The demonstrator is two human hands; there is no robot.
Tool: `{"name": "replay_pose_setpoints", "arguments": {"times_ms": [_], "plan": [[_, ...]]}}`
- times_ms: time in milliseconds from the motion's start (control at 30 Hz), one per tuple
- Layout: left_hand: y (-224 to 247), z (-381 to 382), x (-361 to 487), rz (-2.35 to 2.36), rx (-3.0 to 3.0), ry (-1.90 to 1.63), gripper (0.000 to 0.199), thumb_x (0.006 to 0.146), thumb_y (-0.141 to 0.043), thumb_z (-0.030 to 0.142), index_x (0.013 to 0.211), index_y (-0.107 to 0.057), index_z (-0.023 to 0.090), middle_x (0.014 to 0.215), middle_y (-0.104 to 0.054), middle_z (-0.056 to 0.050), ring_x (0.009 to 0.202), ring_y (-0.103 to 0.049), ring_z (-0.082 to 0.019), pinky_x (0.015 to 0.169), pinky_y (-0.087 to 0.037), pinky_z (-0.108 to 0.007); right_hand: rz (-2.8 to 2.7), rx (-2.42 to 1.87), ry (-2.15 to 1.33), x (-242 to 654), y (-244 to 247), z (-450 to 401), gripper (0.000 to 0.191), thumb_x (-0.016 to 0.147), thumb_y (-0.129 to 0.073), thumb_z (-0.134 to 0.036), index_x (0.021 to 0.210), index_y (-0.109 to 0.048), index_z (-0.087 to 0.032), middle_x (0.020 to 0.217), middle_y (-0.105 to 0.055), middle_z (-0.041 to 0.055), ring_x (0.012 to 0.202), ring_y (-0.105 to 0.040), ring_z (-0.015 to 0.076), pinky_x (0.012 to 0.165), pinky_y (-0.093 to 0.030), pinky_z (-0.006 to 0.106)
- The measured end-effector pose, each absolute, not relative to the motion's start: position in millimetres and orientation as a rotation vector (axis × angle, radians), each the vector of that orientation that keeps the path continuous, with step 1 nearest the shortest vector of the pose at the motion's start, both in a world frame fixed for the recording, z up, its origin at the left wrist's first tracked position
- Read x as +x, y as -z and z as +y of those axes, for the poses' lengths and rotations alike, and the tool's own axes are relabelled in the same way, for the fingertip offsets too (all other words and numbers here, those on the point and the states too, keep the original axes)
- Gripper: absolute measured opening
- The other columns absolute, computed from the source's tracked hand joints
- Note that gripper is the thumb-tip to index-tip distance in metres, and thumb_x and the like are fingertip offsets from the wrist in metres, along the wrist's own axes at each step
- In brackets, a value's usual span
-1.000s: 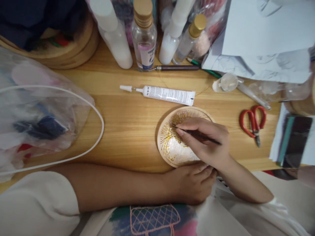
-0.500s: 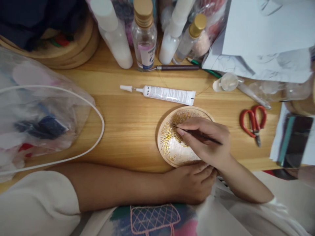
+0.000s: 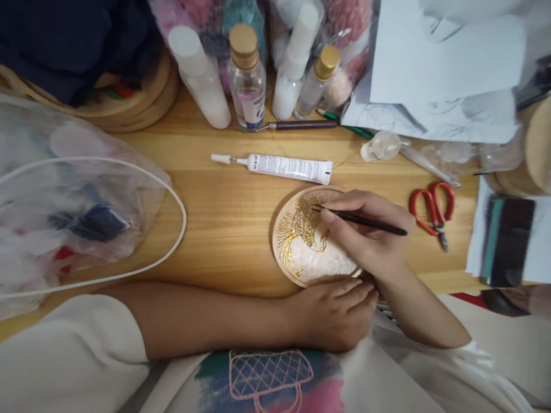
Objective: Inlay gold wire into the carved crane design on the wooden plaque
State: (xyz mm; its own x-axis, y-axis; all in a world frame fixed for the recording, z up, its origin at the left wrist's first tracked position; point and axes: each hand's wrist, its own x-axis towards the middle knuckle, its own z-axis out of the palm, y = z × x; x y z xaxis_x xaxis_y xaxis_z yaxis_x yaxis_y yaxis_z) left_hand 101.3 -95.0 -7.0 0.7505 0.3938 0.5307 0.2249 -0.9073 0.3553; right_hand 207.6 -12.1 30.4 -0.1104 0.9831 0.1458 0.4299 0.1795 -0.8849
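Pinching dark slim tool (image 3: 372, 222) betw. thumb & fingers, R hand (image 3: 372, 235) covers approx. 3 o'clock side of round wooden disc (image 3: 309, 268). Disc lies on table (image 3: 224, 229), ctr. approx. 9 o'clock from R hand. Tool long axis: tip approx. 9:30, butt approx. 3:30. Tip is at or just above gold linework (image 3: 291, 232), approx. 12 o'clock of disc ctr.; contact can't be confirmed. L hand (image 3: 333, 315): palm down, fingers together, approx. 6 o'clock of disc; grip, if any, can't be told. R hand is nearer linework. White tube (image 3: 290, 168): 11 o'clock of disc.
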Motion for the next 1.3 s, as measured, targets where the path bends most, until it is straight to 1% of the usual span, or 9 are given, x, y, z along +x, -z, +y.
{"name": "replay_pose_setpoints", "arguments": {"times_ms": [133,233,267,367,500,700,900,1100,1300], "plan": [[-9,-87,89,0.477,2.618,-0.929,0.025,0.094,-0.046,0.022,0.087,-0.068,0.014,0.115,-0.072,-0.009,0.109,-0.066,-0.020,0.095,-0.052,-0.033,-1.572,-1.347,-0.790,214,-24,-3,0.009,0.076,-0.073,-0.015,0.074,-0.069,-0.022,0.067,-0.070,-0.0034,0.057,-0.062,0.0111,0.051,-0.051,0.024],[-22,-73,56,0.526,2.709,-0.887,0.020,0.094,-0.048,0.024,0.085,-0.064,0.015,0.121,-0.069,-0.011,0.117,-0.063,-0.025,0.098,-0.052,-0.037,-1.554,-1.327,-0.715,219,-17,5,0.013,0.075,-0.073,-0.012,0.071,-0.068,-0.024,0.062,-0.067,-0.0038,0.053,-0.059,0.0106,0.047,-0.047,0.023],[-24,-67,42,0.560,2.749,-0.845,0.020,0.095,-0.048,0.024,0.086,-0.063,0.014,0.123,-0.068,-0.012,0.121,-0.060,-0.026,0.101,-0.050,-0.038,-1.552,-1.310,-0.702,220,-14,7,0.015,0.075,-0.072,-0.011,0.070,-0.067,-0.024,0.061,-0.066,-0.0038,0.052,-0.058,0.0105,0.046,-0.046,0.023],[-23,-45,1,0.721,2.942,-0.694,0.016,0.095,-0.049,0.017,0.094,-0.063,0.011,0.130,-0.064,-0.015,0.126,-0.057,-0.028,0.100,-0.050,-0.039,-1.544,-1.276,-0.700,221,-8,11,0.018,0.075,-0.072,-0.010,0.067,-0.066,-0.025,0.058,-0.064,-0.0037,0.050,-0.056,0.0103,0.043,-0.043,0.023],[-13,-26,-26,0.859,3.079,-0.599,0.011,0.093,-0.053,0.013,0.094,-0.063,0.010,0.128,-0.065,-0.016,0.125,-0.059,-0.025,0.101,-0.050,-0.036,-1.536,-1.276,-0.752,218,-6,13,0.019,0.075,-0.072,-0.011,0.066,-0.065,-0.025,0.060,-0.065,-0.0039,0.051,-0.057,0.0096,0.044,-0.043,0.023],[-10,-25,-25,0.743,3.018,-0.533,0.013,0.094,-0.050,0.012,0.096,-0.062,0.011,0.135,-0.060,-0.016,0.135,-0.049,-0.026,0.110,-0.042,-0.037,-1.521,-1.292,-0.834,216,-15,9,0.017,0.075,-0.069,-0.007,0.067,-0.065,-0.021,0.061,-0.066,-0.0039,0.054,-0.057,0.0068,0.048,-0.044,0.019],[-14,-25,-24,0.781,2.982,-0.494,0.015,0.094,-0.048,0.011,0.091,-0.062,0.010,0.131,-0.062,-0.017,0.127,-0.057,-0.028,0.102,-0.048,-0.038,-1.500,-1.329,-0.852,215,-20,8,0.017,0.073,-0.070,-0.005,0.066,-0.065,-0.019,0.060,-0.065,-0.0043,0.053,-0.055,0.0055,0.048,-0.042,0.018],[-15,-27,-24,0.794,2.932,-0.448,0.015,0.094,-0.048,0.009,0.091,-0.063,0.010,0.134,-0.061,-0.017,0.130,-0.054,-0.027,0.103,-0.048,-0.038,-1.508,-1.354,-0.857,216,-22,8,0.015,0.074,-0.070,-0.006,0.067,-0.066,-0.019,0.061,-0.065,-0.0035,0.054,-0.055,0.0056,0.049,-0.043,0.018],[-15,-27,-22,0.806,2.951,-0.479,0.016,0.095,-0.047,0.010,0.089,-0.062,0.011,0.131,-0.063,-0.016,0.127,-0.056,-0.027,0.099,-0.051,-0.037,-1.531,-1.360,-0.838,217,-22,8,0.014,0.075,-0.071,-0.009,0.068,-0.066,-0.020,0.063,-0.067,-0.0024,0.054,-0.056,0.0071,0.049,-0.043,0.021]]}}
